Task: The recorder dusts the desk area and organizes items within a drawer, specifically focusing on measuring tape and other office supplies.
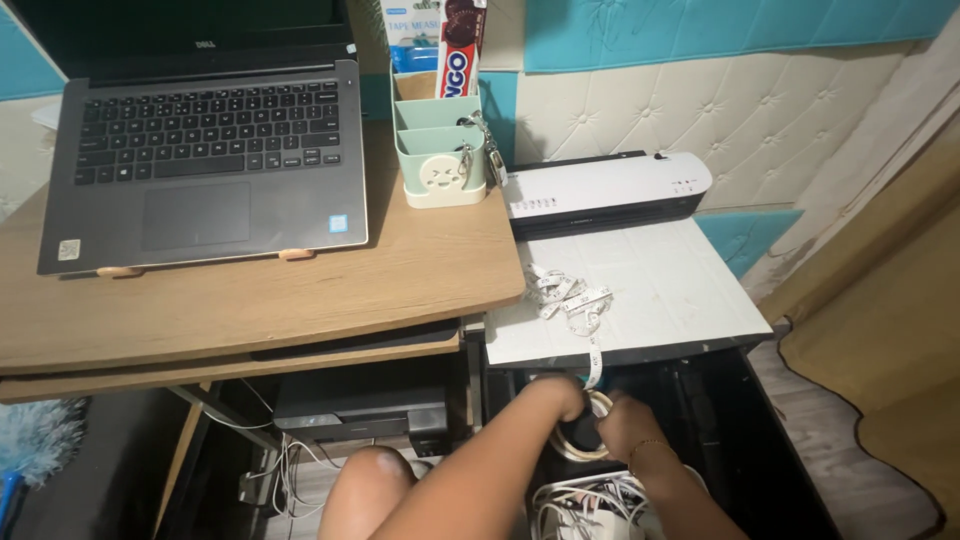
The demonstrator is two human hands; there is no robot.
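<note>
Both your hands are down low, in front of the dark open compartment beneath the white surface [650, 290]. Your left hand [566, 398] and right hand [622, 420] meet there, touching or nearly so.

Between them sits a pale roll of tape [585, 432], a ring held on edge with its hole facing roughly toward you. Your left grip is closed on the ring's upper left rim; your right grip closes on its right side. How the right fingers lie is partly hidden.

A white measuring tape [570, 297] lies in a loose heap on the white surface, up and away from both grips. One end [594, 362] hangs over the front edge, straight down to just above your left hand. So its long axis runs vertically there, and your left hand is the nearer.

A tangle of white cables [590, 500] lies below the hands.
</note>
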